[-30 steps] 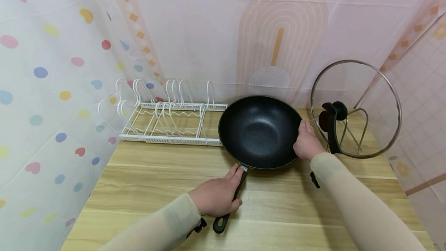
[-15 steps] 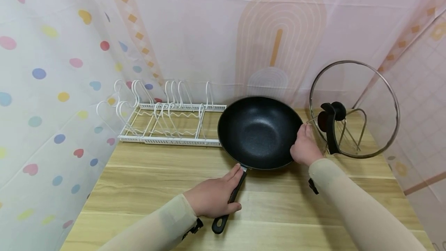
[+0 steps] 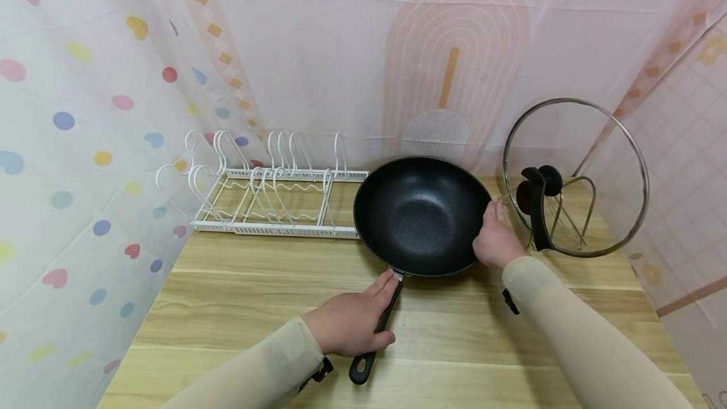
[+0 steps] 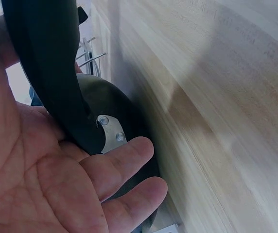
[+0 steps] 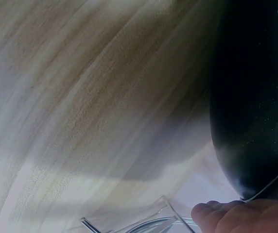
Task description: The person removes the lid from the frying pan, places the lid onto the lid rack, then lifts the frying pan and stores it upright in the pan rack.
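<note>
A black wok [image 3: 423, 216] with a long black handle [image 3: 362, 365] lies on the wooden table, its bowl facing up. My left hand [image 3: 349, 320] rests on the handle, fingers extended along it toward the bowl. In the left wrist view, the handle [image 4: 51, 73] crosses the left hand [image 4: 56, 184], two fingers lie loosely apart, and rivets show on its metal bracket [image 4: 112, 133]. On the wok's right side, my right hand [image 3: 498, 237] touches the rim with nearly straight fingers. Only part of the right hand [image 5: 241, 216] appears beside the wok [image 5: 255, 97] in the right wrist view.
A white wire rack [image 3: 295, 230] with upright loops stands left of the wok, its end close to the rim. To the right, a glass lid [image 3: 647, 188] with a black knob stands upright in a metal wire holder [image 3: 593, 197]. A patterned curtain [image 3: 341, 49] hangs behind.
The right hand has slid slightly nearer along the rim. The wok's handle end has swung a little to the right, with the left hand still on it.
</note>
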A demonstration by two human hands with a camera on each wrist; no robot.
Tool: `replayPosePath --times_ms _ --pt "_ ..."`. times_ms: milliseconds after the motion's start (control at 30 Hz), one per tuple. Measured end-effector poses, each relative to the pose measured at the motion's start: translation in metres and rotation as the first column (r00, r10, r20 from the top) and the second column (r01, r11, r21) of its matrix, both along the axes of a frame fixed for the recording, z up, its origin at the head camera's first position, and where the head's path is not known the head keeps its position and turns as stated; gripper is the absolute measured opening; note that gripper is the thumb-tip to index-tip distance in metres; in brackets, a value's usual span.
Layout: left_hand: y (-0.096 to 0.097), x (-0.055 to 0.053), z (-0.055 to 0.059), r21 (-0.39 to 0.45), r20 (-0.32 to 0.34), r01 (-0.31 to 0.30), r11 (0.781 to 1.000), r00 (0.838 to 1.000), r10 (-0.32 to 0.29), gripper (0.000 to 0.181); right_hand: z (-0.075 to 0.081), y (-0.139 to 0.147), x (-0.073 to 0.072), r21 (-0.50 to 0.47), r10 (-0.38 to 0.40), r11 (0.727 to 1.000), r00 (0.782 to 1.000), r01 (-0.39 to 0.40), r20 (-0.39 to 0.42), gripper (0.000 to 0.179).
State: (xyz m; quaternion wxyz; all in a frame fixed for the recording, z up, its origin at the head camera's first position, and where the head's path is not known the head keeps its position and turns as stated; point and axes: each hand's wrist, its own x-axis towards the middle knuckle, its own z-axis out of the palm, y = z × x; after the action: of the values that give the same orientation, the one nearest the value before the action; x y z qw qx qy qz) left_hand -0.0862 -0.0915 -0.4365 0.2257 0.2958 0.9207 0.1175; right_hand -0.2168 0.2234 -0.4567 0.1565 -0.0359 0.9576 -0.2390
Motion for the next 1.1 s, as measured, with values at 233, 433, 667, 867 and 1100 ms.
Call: replayPosePath --times_ms 233,433,667,867,1100 --pt "0.003 0.001 0.000 -0.003 0.028 -0.004 1.000 1.000 0.004 0.094 0.000 0.001 -0.002 0.015 0.016 1.000 1.000 -0.016 -0.005 0.081" --pt "0.006 0.003 -0.002 -0.001 0.042 -0.017 1.000 0.999 0.017 0.094 -0.001 0.002 -0.004 0.030 0.043 0.999 0.999 -0.043 -0.017 0.080" --pt "0.009 0.005 -0.003 0.002 0.047 -0.027 1.000 0.999 0.027 0.094 -0.002 0.003 -0.006 0.042 0.052 0.998 0.998 -0.052 -0.020 0.080" --pt "0.011 0.007 -0.003 0.007 0.037 -0.025 1.000 0.999 0.025 0.094 0.001 0.004 -0.006 0.046 0.070 0.997 0.997 -0.069 -0.019 0.080" --pt "0.014 0.008 -0.003 0.007 0.028 -0.024 1.000 0.999 0.024 0.093 0.001 0.004 -0.008 0.043 0.066 0.997 0.998 -0.065 -0.015 0.081"
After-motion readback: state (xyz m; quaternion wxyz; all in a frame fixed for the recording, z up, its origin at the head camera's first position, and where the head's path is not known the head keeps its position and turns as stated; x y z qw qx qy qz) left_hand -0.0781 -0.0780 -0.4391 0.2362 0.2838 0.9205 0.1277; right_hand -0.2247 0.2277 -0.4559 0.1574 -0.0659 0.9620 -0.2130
